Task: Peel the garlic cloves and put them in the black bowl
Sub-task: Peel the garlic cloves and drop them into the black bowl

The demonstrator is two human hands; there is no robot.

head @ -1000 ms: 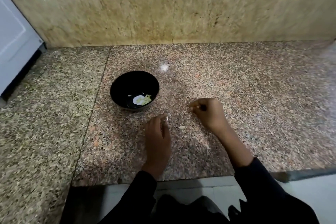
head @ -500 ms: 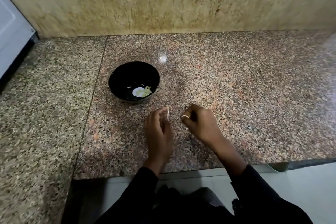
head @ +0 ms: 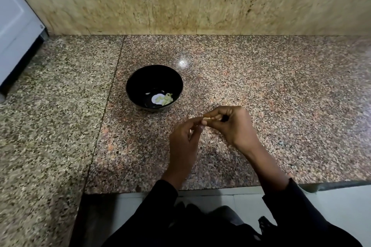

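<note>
I'm mid-peel: both hands, left [head: 183, 138] and right [head: 230, 124], pinch one garlic clove [head: 206, 119]; next, I reckon, strip skin, then drop it in the black bowl [head: 140, 78].

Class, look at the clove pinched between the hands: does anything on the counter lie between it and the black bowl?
Nothing visible does. The clove sits between both hands' fingertips, right of the bowl and nearer the person; only bare counter lies between.

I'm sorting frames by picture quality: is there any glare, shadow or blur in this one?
Head view: a bright glare spot on the counter behind the black bowl; soft shadows under the left hand and right hand; wall slightly smeared; edges bend from the wide lens.
</note>
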